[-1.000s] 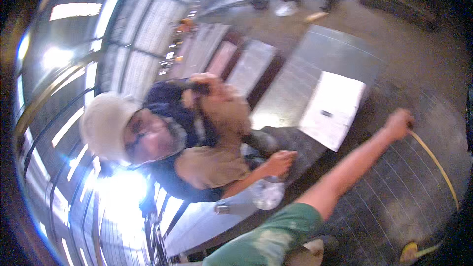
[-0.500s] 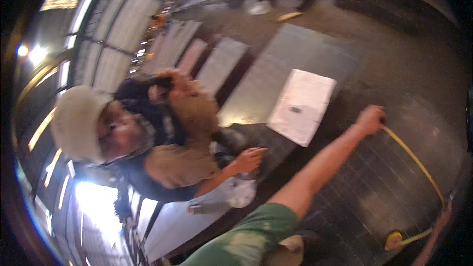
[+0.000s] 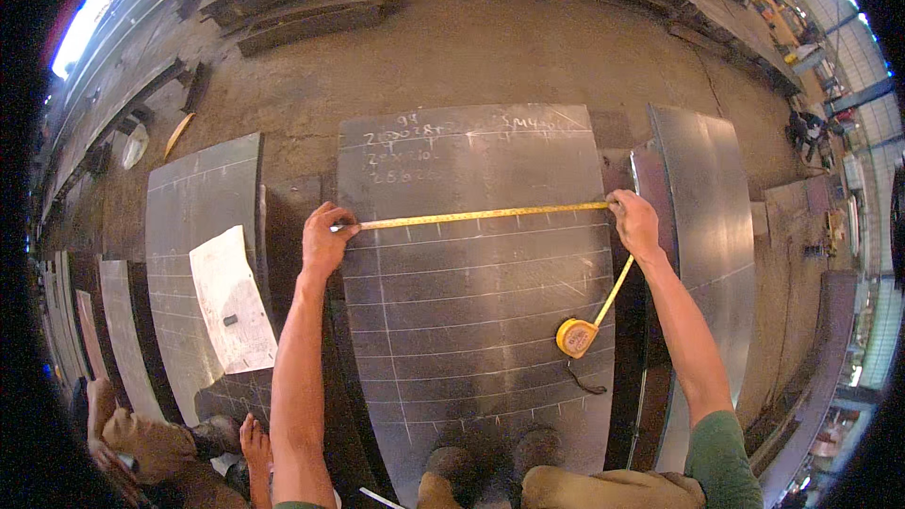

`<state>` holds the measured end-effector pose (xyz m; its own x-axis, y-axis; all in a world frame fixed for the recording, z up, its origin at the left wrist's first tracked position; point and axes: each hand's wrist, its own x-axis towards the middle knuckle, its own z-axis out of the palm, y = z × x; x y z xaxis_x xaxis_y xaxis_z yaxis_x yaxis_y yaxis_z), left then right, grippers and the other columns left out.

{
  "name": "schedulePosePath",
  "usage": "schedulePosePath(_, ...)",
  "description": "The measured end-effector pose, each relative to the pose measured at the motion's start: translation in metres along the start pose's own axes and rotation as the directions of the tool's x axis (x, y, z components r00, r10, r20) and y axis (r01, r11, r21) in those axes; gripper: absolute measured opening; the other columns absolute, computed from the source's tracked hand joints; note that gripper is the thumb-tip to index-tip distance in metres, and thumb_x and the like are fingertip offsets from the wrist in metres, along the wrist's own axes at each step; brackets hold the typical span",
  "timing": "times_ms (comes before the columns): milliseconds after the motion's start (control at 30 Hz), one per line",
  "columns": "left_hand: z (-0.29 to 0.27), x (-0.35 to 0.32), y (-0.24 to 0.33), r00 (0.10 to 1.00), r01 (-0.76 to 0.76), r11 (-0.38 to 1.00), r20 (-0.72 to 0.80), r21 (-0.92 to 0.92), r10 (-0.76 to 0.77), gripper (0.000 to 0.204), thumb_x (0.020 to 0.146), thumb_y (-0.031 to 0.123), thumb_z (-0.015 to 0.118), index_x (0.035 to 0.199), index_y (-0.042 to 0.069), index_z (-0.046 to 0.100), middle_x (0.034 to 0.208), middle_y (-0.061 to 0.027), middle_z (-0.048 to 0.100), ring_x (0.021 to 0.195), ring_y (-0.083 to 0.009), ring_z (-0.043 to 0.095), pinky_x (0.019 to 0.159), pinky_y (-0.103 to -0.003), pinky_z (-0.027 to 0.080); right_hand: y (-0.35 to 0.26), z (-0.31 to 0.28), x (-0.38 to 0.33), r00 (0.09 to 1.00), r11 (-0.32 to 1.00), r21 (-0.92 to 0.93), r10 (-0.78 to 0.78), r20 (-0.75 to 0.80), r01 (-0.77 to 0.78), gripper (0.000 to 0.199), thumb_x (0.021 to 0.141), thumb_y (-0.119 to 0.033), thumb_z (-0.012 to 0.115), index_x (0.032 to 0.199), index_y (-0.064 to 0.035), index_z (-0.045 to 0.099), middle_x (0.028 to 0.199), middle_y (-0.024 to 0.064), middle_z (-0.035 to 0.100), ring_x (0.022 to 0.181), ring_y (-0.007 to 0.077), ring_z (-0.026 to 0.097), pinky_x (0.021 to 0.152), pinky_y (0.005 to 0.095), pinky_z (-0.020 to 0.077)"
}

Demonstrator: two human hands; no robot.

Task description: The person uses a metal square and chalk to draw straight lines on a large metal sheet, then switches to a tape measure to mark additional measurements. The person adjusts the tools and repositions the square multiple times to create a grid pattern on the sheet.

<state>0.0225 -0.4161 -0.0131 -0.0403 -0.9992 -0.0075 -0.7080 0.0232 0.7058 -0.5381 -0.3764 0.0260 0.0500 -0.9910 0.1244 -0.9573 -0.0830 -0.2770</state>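
A yellow tape measure blade (image 3: 481, 216) lies stretched across a dark steel plate (image 3: 471, 306) marked with pale lines and writing. At the plate's left edge my left hand (image 3: 325, 243) pinches the blade's end, where a small pale tip pokes out between the fingers. By the right edge, my right hand (image 3: 635, 226) grips the blade between thumb and fingers. From there the blade bends back to its round yellow case (image 3: 576, 337), which rests on the plate with a dark cord loop trailing from it.
To the right stands another steel plate (image 3: 707, 283). On the left plate (image 3: 179, 198) lies a white sheet (image 3: 226, 297) with a small dark object on it. Another person's hand (image 3: 255, 443) shows at the lower left, near my left forearm. Long steel beams (image 3: 320, 19) lie at the back.
My view has swung from the co-worker on the left to the marked plate. The blade, curved and slack before, is now drawn straight across the plate between both hands.
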Motion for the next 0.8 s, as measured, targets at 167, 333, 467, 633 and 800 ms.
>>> schedulePosePath(167,-0.014,-0.002,0.008,1.0,-0.02,0.999,-0.021,0.046,0.021,0.016,0.07,0.005,0.08,0.085,0.004,0.073,0.083,-0.0095,0.062,0.084,-0.0288,0.062,0.077,-0.04,0.048,-0.01,0.005,-0.001,0.999,0.999,0.019,-0.029,-0.043,0.029,0.011,0.09,-0.013,0.062,0.1,-0.0081,0.066,0.097,0.0132,0.068,0.093,0.0369,0.064,0.08,0.0458,0.0515)
schedulePosePath(333,-0.016,-0.002,-0.001,1.0,-0.026,0.998,-0.015,0.054,0.027,0.017,0.07,0.004,0.08,0.085,0.003,0.072,0.083,-0.0095,0.062,0.082,-0.0287,0.062,0.077,-0.038,0.048,-0.014,0.005,0.002,0.999,0.999,0.008,-0.036,-0.023,0.037,0.013,0.09,-0.014,0.063,0.101,-0.0085,0.066,0.096,0.0132,0.067,0.092,0.0369,0.064,0.079,0.0458,0.0514)
schedulePosePath(467,-0.013,0.0,-0.001,1.0,0.007,0.999,0.009,0.034,-0.007,0.018,0.07,0.007,0.08,0.085,0.003,0.071,0.084,-0.0113,0.063,0.084,-0.0308,0.063,0.079,-0.039,0.049,-0.008,0.008,0.003,0.998,0.998,0.029,-0.052,-0.042,0.054,0.014,0.09,-0.014,0.063,0.102,-0.0087,0.067,0.097,0.0127,0.067,0.094,0.0362,0.064,0.079,0.0455,0.0511)
schedulePosePath(633,-0.014,-0.001,0.002,1.0,-0.015,0.998,-0.007,0.056,0.015,0.018,0.07,0.006,0.079,0.086,0.002,0.071,0.084,-0.0114,0.063,0.083,-0.0304,0.063,0.078,-0.038,0.048,-0.013,0.004,0.005,0.996,0.998,0.033,-0.059,-0.062,0.061,0.01,0.087,-0.006,0.065,0.097,-0.0043,0.067,0.092,0.0135,0.067,0.088,0.0363,0.064,0.075,0.0435,0.0513)
schedulePosePath(800,-0.012,0.0,0.012,1.0,-0.024,0.996,-0.008,0.089,0.025,0.017,0.071,0.005,0.08,0.085,0.002,0.071,0.082,-0.0094,0.061,0.081,-0.0281,0.062,0.075,-0.037,0.047,-0.006,0.007,0.001,0.996,0.997,-0.036,-0.07,-0.047,0.068,0.012,0.088,-0.012,0.064,0.1,-0.008,0.068,0.095,0.0106,0.068,0.091,0.034,0.065,0.077,0.0439,0.0524)
